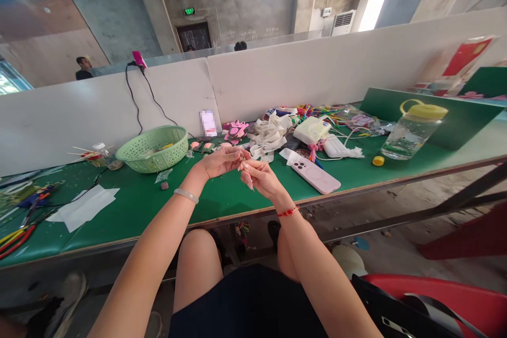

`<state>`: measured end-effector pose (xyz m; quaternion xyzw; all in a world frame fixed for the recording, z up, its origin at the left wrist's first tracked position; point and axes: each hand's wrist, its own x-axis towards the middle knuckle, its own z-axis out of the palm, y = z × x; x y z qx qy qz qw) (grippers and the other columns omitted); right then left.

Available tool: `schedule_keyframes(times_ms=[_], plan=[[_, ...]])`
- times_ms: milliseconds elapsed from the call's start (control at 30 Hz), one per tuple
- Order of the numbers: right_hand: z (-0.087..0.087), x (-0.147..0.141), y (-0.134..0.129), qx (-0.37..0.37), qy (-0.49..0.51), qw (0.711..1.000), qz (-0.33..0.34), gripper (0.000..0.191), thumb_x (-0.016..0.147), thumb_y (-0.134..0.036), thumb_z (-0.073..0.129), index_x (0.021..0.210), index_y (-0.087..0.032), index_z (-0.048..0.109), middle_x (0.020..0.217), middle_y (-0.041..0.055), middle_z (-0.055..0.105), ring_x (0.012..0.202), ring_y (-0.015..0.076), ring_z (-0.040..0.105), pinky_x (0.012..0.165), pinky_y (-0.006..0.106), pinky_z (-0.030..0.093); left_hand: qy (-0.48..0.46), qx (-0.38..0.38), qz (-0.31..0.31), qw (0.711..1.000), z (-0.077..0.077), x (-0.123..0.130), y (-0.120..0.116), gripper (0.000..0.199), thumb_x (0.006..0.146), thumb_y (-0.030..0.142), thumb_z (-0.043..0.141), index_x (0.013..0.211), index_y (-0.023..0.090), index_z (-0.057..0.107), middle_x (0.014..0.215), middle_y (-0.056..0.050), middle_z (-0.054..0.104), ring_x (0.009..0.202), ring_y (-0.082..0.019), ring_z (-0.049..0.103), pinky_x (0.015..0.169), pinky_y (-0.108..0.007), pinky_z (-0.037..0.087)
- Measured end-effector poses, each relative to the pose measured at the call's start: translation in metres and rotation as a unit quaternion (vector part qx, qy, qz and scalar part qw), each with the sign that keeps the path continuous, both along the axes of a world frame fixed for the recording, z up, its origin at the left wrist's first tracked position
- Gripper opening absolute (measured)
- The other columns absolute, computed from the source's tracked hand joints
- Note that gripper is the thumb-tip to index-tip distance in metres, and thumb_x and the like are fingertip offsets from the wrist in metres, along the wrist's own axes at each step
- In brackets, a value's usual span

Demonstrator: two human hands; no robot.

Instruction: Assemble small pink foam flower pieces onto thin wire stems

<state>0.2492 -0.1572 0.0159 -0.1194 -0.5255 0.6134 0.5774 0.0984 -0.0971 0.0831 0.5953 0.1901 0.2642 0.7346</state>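
Note:
Over the green tabletop, my left hand and my right hand meet fingertip to fingertip. Both are closed in a pinch around something thin and pale, too small to name. A pale bangle circles the left wrist, and a red cord bracelet the right. Just beyond the fingers lies a heap of crumpled whitish strips. Pink cut-out pieces are behind the left hand. To the right of my right hand, a pale pink phone rests face down.
A green basket stands at left, near white papers and pliers-like handles. A tissue pack, a yellow-lidded bottle and a yellow cap sit at right. A white partition runs along the back.

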Motion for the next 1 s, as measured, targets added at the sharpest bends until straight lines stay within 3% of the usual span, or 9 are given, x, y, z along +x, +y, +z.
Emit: schedule_keyframes(times_ms=[300,733,1000], plan=[[0.0,0.0,0.001,-0.026,0.001,0.999,-0.025,0.032,0.075,-0.046,0.078,0.08,-0.015,0.071,0.049,-0.006,0.051,0.04,0.0068,0.042,0.042,0.023,0.031,-0.023,0.004,0.05,0.998,0.0,0.008,-0.003,0.036,0.05,0.035,0.094,0.067,0.011,0.074,0.064,-0.002,0.068,0.052,-0.007,0.06,0.05,-0.017,0.047],[0.0,-0.005,0.004,-0.007,-0.01,0.996,-0.092,0.034,0.072,-0.05,0.079,0.075,-0.017,0.07,0.048,-0.0048,0.054,0.041,0.0085,0.046,0.042,0.024,0.034,-0.02,-0.013,0.064,0.998,-0.007,0.008,0.004,0.038,0.052,0.035,0.094,0.068,0.009,0.072,0.062,-0.001,0.066,0.05,-0.006,0.057,0.05,-0.016,0.046],[0.003,-0.006,0.004,-0.007,-0.028,0.992,-0.127,0.037,0.069,-0.054,0.079,0.074,-0.018,0.072,0.049,-0.0045,0.056,0.042,0.0093,0.046,0.045,0.026,0.035,-0.024,-0.009,0.087,0.996,-0.007,0.011,0.003,0.03,0.061,0.03,0.09,0.062,0.01,0.068,0.054,0.0,0.06,0.046,-0.006,0.053,0.047,-0.018,0.042]])
